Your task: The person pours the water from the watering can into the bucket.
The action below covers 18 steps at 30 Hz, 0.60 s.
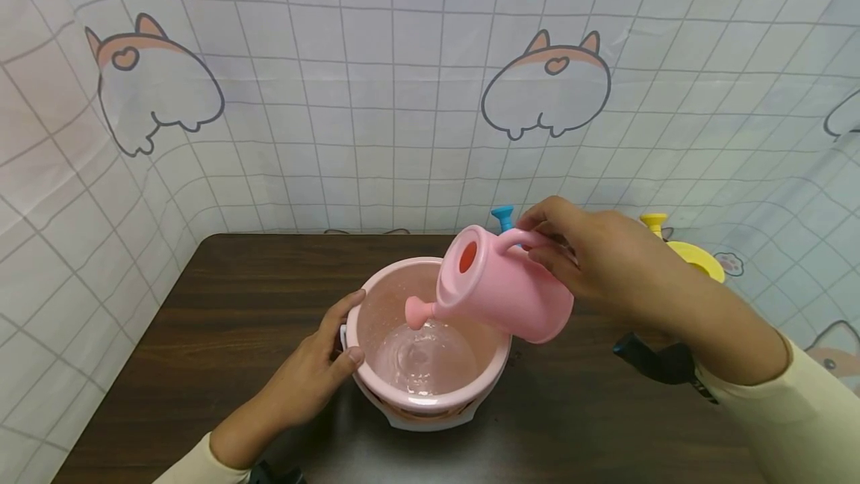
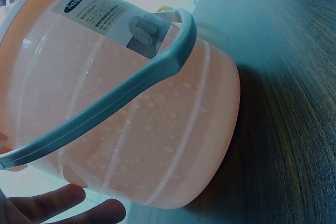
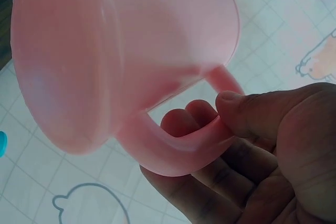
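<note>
My right hand (image 1: 571,252) grips the handle of a pink watering can (image 1: 510,293), thumb and fingers wrapped round it in the right wrist view. The can is tilted, its spout (image 1: 419,312) pointing left over a pink bucket (image 1: 433,399). Water (image 1: 430,361) in the bottom of the bucket shows round ripples. My left hand (image 1: 309,372) holds the bucket's left side, thumb and index fingertip spread on the rim. In the left wrist view, two fingers (image 2: 105,212) reach along beside the bucket wall, and the bucket's carrying handle (image 2: 115,100) hangs across it.
The bucket stands on a dark wooden table (image 1: 222,320). Behind the right hand show a blue sprinkler head (image 1: 502,216) and a yellow sprinkler head (image 1: 653,222) beside a yellow rim (image 1: 699,260). A white gridded sheet (image 1: 369,58) with dog drawings surrounds the table.
</note>
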Tool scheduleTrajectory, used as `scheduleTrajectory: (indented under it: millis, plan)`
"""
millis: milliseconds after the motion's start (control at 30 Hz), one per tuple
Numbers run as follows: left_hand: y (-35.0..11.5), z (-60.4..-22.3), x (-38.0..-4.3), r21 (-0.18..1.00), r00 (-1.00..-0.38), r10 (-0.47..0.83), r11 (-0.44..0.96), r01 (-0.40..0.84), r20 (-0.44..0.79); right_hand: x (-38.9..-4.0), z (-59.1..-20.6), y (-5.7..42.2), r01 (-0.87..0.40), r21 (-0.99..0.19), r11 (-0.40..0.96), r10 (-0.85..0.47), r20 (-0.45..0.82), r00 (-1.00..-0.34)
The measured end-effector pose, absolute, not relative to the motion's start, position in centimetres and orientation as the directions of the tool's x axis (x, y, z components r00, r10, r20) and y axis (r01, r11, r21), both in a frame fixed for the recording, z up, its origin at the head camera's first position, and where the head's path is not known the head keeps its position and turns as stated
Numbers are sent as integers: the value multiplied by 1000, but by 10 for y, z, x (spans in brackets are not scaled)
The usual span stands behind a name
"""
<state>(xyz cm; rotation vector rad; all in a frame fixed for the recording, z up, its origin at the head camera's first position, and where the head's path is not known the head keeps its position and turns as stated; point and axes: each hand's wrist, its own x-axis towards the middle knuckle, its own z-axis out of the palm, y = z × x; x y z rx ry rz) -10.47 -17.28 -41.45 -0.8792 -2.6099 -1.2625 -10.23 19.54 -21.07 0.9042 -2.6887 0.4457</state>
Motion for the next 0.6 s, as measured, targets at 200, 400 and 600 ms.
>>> scheduleTrajectory:
  millis: [200, 400, 600]
  plan:
    - [-173, -413, -105, 683, -824, 452, 483, 547, 340, -103, -213, 196, -624, -209, 753, -535, 359, -765]
    - [-173, -414, -104, 683, -823, 451, 481, 550, 345, -104, -215, 197, -649, -196, 735, -549, 390, -739]
    - [-173, -416, -104, 690, -827, 449, 478, 543, 339, -106, -216, 197, -660, -199, 724, -553, 404, -729]
